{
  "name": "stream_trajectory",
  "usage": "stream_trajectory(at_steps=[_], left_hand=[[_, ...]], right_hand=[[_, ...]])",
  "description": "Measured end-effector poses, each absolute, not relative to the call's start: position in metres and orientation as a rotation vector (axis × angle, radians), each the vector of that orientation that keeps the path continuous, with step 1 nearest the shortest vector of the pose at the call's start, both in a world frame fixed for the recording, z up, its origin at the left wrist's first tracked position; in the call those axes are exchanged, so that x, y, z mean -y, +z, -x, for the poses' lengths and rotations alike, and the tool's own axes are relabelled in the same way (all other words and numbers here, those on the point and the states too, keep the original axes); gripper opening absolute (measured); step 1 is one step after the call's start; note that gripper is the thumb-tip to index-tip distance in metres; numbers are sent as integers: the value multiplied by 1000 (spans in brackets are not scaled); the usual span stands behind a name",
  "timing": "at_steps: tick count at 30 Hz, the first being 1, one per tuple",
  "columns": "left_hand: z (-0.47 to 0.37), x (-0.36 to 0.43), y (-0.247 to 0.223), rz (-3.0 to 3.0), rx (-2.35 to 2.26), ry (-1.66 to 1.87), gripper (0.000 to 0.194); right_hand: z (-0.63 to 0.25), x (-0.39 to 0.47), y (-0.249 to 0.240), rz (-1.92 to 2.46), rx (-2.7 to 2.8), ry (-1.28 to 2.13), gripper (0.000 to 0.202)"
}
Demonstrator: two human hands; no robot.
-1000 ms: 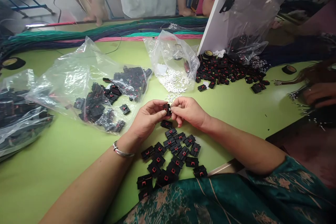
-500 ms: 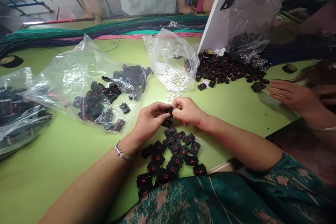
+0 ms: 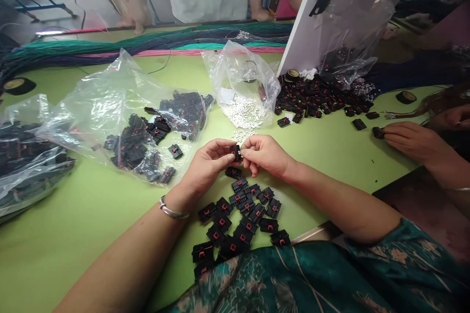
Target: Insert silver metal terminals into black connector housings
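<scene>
My left hand (image 3: 210, 162) pinches a small black connector (image 3: 235, 152) with a red part between thumb and fingers. Against the connector's right side are the closed fingertips of my right hand (image 3: 265, 155); a tiny white piece seems to show at them. Just below both hands lies a loose black connector (image 3: 233, 172), and a spread of similar ones with red clips (image 3: 246, 205) reaches down to my clothing. Small white pieces (image 3: 245, 111) lie beyond my hands, in and in front of a clear bag (image 3: 235, 66).
Clear bags of black parts (image 3: 91, 107) lie at left. A heap of black connectors (image 3: 316, 95) sits back right by a white panel (image 3: 299, 24). A person's hand (image 3: 414, 142) holds a connector at right. Cable bundles (image 3: 154, 41) cross the back; other people stand beyond.
The connector in my left hand has turned so more of its face shows, and my right fingers have shifted slightly. At right, the other person's hand has moved right and down with a connector.
</scene>
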State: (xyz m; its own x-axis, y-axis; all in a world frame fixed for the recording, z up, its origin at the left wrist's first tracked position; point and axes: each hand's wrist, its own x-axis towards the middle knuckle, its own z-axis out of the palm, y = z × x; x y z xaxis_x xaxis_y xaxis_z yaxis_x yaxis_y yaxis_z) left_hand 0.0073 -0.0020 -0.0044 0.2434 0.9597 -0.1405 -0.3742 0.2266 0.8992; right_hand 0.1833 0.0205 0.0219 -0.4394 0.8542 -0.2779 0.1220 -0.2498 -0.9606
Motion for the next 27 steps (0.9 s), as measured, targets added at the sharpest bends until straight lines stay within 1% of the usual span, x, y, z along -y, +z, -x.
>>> stream_trajectory(at_steps=[4, 11, 13, 16, 18, 21, 24, 27], left_hand=[[-10, 4, -2, -977, -938, 1111, 30], [-12, 7, 3, -986, -1032, 1141, 30], [-11, 6, 2, -913, -962, 1134, 31], [-9, 3, -1, -793, -825, 1097, 35], [-8, 1, -1, -754, -781, 1075, 36], [-7, 1, -3, -755, -772, 1069, 35], [-7, 1, -5, -811, -786, 1067, 33], [-9, 2, -4, -912, -854, 1091, 30]], right_hand=[[-182, -18, 23, 1294, 1608, 1596, 6], [-176, -19, 21, 1382, 1801, 1306, 13], [-176, -19, 24, 1368, 1760, 1347, 13], [-179, -19, 29, 1261, 1580, 1606, 8], [-181, -19, 31, 1184, 1493, 1719, 9], [-183, -19, 31, 1177, 1474, 1720, 9], [-181, -19, 29, 1235, 1522, 1659, 8], [-179, -19, 27, 1301, 1574, 1602, 10]])
